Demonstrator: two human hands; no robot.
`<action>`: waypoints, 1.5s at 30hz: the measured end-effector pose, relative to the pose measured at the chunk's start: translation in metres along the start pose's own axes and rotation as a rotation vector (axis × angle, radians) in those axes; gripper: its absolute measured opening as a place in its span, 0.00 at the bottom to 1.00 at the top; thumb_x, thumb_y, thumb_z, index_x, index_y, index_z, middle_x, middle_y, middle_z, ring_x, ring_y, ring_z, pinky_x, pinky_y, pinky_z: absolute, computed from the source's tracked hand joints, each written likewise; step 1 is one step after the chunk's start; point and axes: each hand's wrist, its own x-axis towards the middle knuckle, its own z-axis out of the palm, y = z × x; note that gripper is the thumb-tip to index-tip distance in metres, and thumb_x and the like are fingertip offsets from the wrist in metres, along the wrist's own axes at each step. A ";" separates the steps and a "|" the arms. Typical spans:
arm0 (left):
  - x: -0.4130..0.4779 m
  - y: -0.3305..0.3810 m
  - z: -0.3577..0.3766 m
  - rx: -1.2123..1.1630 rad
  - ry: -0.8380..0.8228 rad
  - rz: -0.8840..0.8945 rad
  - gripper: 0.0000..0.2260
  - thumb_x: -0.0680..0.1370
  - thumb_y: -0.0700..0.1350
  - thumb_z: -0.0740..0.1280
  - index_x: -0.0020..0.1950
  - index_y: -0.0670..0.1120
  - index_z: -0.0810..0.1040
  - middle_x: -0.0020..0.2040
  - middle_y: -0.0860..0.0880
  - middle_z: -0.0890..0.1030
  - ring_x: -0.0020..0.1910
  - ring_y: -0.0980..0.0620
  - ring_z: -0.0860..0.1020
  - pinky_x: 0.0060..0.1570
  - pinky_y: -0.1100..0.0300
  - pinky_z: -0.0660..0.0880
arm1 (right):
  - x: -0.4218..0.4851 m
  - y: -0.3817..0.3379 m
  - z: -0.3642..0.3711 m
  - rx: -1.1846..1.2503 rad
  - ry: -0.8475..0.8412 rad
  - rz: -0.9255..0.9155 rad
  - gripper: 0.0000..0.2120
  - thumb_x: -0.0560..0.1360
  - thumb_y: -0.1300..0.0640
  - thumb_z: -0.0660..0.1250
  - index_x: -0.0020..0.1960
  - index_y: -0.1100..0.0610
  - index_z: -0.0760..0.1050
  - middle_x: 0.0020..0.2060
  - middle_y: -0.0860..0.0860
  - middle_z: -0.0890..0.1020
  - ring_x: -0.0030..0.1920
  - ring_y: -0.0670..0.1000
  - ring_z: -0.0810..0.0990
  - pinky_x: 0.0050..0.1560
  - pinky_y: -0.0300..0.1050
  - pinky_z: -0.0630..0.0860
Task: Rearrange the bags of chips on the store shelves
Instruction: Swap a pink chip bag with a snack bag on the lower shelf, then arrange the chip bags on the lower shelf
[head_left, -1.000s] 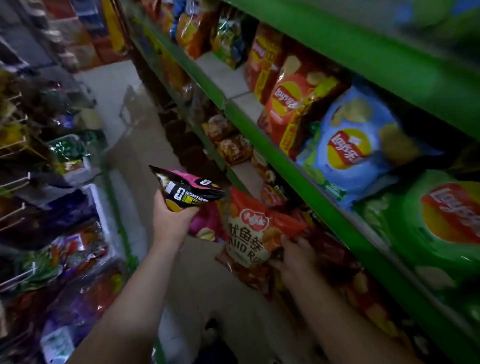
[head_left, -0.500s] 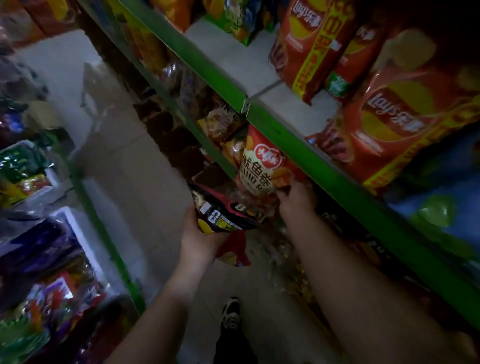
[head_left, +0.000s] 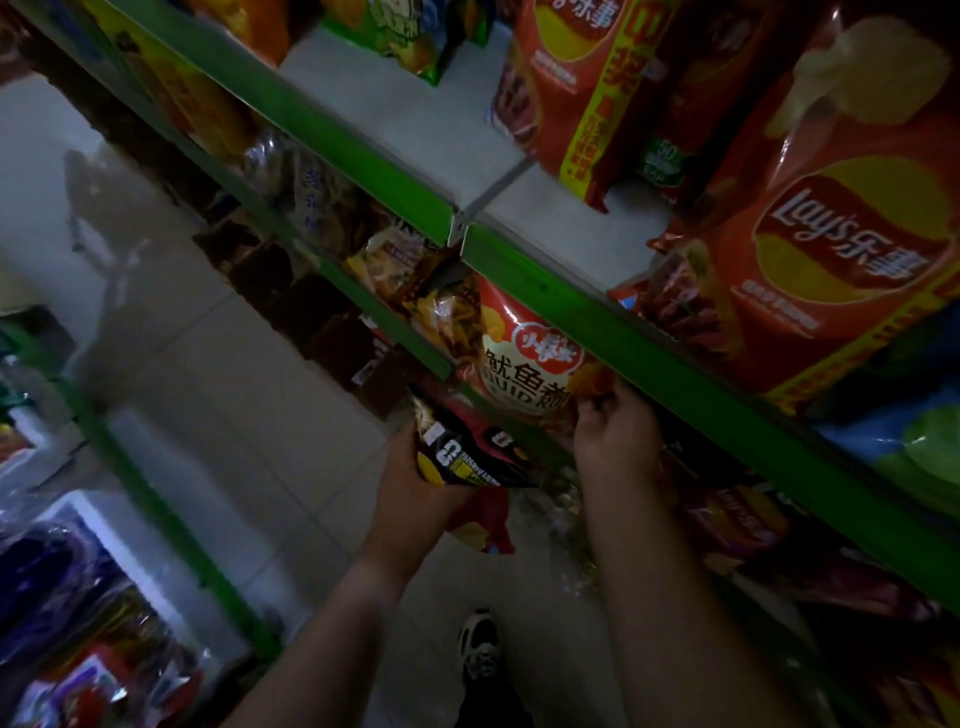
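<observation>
A person's left hand (head_left: 415, 483), low in the centre of the view, grips a black bag (head_left: 470, 457) of chips from below, its fingers wrapped round the pack. A second pack in red and yellow (head_left: 483, 527) shows just beneath it at the hand's 4 o'clock, though whether the same hand holds it cannot be told.

At 3 o'clock of the left hand, near it but apart, the right hand (head_left: 615, 444) reaches up with fingers curled on the lower corner of a red squid-snack bag (head_left: 524, 358). That bag stands at the hand's 11 o'clock on the lower shelf, its top tucked under the green shelf edge (head_left: 691, 364) that runs diagonally from 11 o'clock to 4 o'clock across the view. Crinkled brown and yellow packets (head_left: 415, 280) sit just beside the bag at its 10 o'clock.

Above the green edge, a large red Lay's bag (head_left: 831, 249) stands on the grey upper shelf board (head_left: 415, 119) at 2 o'clock. A taller red bag with a yellow strip (head_left: 587, 78) stands at 1 o'clock. Blue and green bags (head_left: 914, 441) fill the right side at 3 o'clock.

Between the forearms at 6 o'clock, a black-and-white shoe (head_left: 480, 647) rests on the pale tiled floor (head_left: 234, 389). A facing rack of dim, blurred packets (head_left: 78, 597) lines the left side at 8 o'clock.
</observation>
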 end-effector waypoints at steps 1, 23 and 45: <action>0.007 0.002 0.003 -0.001 -0.041 -0.008 0.31 0.59 0.43 0.80 0.52 0.72 0.78 0.53 0.59 0.85 0.50 0.58 0.84 0.42 0.64 0.80 | 0.001 0.002 0.001 0.002 -0.031 0.028 0.07 0.77 0.59 0.63 0.53 0.57 0.78 0.42 0.50 0.82 0.42 0.51 0.80 0.46 0.49 0.78; 0.064 -0.007 0.040 0.011 -0.151 -0.084 0.46 0.57 0.38 0.83 0.69 0.53 0.64 0.61 0.55 0.79 0.55 0.59 0.82 0.48 0.58 0.82 | 0.009 0.003 -0.010 0.506 0.024 0.595 0.15 0.71 0.55 0.76 0.55 0.58 0.79 0.59 0.57 0.81 0.58 0.57 0.81 0.58 0.57 0.78; -0.223 -0.060 0.295 0.360 -0.732 0.019 0.42 0.57 0.61 0.82 0.64 0.58 0.65 0.54 0.65 0.76 0.49 0.75 0.77 0.44 0.79 0.72 | -0.150 0.184 -0.392 0.107 -0.126 0.533 0.23 0.67 0.56 0.79 0.60 0.55 0.78 0.57 0.54 0.81 0.57 0.56 0.81 0.59 0.56 0.78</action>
